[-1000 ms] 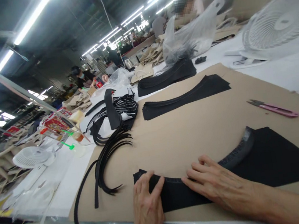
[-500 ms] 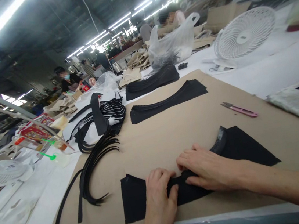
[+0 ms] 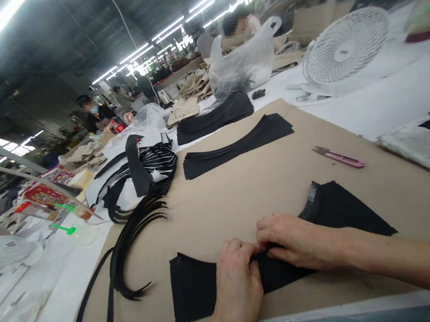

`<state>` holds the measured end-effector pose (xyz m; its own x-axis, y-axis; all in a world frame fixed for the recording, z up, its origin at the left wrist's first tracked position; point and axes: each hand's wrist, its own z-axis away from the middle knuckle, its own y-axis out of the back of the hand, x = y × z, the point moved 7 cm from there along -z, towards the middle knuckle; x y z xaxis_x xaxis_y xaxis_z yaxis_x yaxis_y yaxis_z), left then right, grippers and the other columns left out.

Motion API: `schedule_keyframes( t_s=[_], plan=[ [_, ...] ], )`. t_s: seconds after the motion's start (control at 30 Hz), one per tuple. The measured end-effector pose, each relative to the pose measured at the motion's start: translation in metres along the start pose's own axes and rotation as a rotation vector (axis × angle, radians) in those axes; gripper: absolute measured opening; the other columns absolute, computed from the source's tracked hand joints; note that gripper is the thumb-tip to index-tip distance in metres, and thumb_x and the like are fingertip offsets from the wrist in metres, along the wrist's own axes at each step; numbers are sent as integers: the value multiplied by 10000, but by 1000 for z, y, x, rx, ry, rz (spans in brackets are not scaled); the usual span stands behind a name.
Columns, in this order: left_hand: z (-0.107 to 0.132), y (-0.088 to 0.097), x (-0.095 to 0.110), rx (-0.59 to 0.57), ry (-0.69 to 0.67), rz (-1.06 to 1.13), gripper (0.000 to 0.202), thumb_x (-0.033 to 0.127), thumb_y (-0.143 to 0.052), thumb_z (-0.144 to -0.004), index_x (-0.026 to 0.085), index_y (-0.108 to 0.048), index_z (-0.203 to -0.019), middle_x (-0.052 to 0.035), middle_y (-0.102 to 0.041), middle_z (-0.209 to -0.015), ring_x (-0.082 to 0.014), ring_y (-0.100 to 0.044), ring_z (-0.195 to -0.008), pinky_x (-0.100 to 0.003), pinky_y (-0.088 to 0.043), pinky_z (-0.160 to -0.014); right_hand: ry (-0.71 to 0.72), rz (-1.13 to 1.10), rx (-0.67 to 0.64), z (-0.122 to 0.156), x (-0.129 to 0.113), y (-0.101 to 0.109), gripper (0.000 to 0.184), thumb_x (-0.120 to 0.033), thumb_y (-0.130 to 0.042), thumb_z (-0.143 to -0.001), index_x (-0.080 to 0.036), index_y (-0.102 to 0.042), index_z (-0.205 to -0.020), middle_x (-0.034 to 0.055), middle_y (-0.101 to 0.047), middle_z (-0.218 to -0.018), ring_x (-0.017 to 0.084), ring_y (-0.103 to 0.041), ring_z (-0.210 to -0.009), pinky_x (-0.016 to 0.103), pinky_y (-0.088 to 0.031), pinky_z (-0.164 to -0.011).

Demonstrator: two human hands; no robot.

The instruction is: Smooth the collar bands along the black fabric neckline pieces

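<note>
A curved piece of black fabric (image 3: pixel 338 210) lies on brown cardboard (image 3: pixel 251 188) near the table's front edge. My left hand (image 3: pixel 235 280) rests on its middle with fingers curled, pinching the upper edge. My right hand (image 3: pixel 294 240) sits just to the right, fingertips bent and pressed onto the same edge, touching the left hand's fingers. Both hands grip the fabric where they meet.
Curved black strips (image 3: pixel 129 237) fan out left of the fabric. Two stacks of black cut pieces (image 3: pixel 237 144) lie farther back. Pink thread snips (image 3: pixel 338 157) lie to the right. White fans (image 3: pixel 345 47) and a plastic bag (image 3: pixel 241 64) stand behind. Other people work at far tables.
My hands have drawn together from flat and apart to touching, their fingers now curled on the fabric's upper edge. The camera view has shifted right.
</note>
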<state>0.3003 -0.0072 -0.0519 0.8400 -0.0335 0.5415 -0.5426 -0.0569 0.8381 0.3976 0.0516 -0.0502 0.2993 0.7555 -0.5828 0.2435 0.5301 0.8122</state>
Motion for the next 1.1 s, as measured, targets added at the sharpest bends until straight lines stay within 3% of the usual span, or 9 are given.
schedule_keyframes(
  t_s=[0.1, 0.17, 0.27, 0.37, 0.47, 0.57, 0.7, 0.93, 1.1],
  plan=[
    [8, -3, 6, 45, -86, -80, 310, -7, -466, -821, 214, -675, -886, -15, -643, -831, -184, -593, -814, -324, -527, -748, 54, 14, 40, 7, -4, -1, 142, -48, -539, -848, -172, -607, -838, 20, -587, -875, 160, -554, -858, 279, -413, -776],
    [20, -6, 12, 149, -220, -221, 319, 17, -416, -854, 178, -665, -974, -49, -660, -866, -190, -611, -805, -326, -539, -731, 117, 73, 75, 12, -7, -3, 148, -58, -510, -878, -167, -606, -848, 27, -577, -869, 161, -531, -837, 289, -409, -770],
    [46, -13, 18, 328, -448, -457, 404, 30, -379, -844, 80, -594, -1183, -128, -679, -1053, -236, -631, -980, -368, -536, -839, 212, 205, 113, 19, -9, -9, 156, -59, -482, -890, -158, -601, -864, 42, -565, -871, 172, -495, -813, 312, -398, -751],
    [61, -22, 10, 315, -512, -541, 501, 45, -402, -827, 50, -498, -1318, -136, -612, -1260, -238, -538, -1211, -351, -491, -970, 253, 281, 114, 23, -8, -15, 155, -46, -483, -878, -157, -591, -882, 45, -558, -892, 181, -476, -820, 324, -388, -747],
    [66, -23, 2, 246, -527, -537, 536, 59, -434, -842, 58, -427, -1378, -113, -578, -1321, -207, -498, -1266, -331, -463, -1019, 245, 294, 108, 24, -11, -14, 165, -40, -475, -879, -160, -587, -897, 44, -562, -897, 183, -485, -830, 325, -391, -756],
    [68, -12, -10, 246, -458, -424, 535, 83, -436, -896, 86, -348, -1424, -92, -612, -1278, -170, -526, -1228, -349, -416, -1074, 191, 251, 79, 22, -17, -12, 174, -46, -485, -873, -167, -586, -947, 42, -573, -907, 185, -518, -848, 329, -405, -787],
    [65, 2, -21, 253, -300, -215, 433, 150, -486, -920, 204, -455, -1348, -48, -661, -1173, -195, -539, -1184, -394, -448, -1036, 15, 102, 74, 25, -14, -9, 253, -116, -581, -854, -190, -544, -1093, 50, -579, -1044, 210, -546, -980, 383, -387, -924],
    [26, -8, 6, 122, -79, 26, 412, 30, -549, -768, 234, -608, -1120, -43, -635, -1031, -220, -566, -974, -408, -508, -874, -103, 67, -5, 31, 0, 0, 198, -153, -627, -801, -207, -557, -978, 27, -598, -979, 229, -561, -933, 421, -381, -888],
    [11, -16, 19, 45, -47, 114, 418, -49, -466, -692, 238, -644, -940, -18, -615, -908, -206, -561, -915, -365, -492, -819, -147, 10, -24, 31, 4, 11, 171, -119, -590, -787, -202, -593, -936, 26, -621, -942, 214, -565, -896, 365, -389, -836]
  ],
)
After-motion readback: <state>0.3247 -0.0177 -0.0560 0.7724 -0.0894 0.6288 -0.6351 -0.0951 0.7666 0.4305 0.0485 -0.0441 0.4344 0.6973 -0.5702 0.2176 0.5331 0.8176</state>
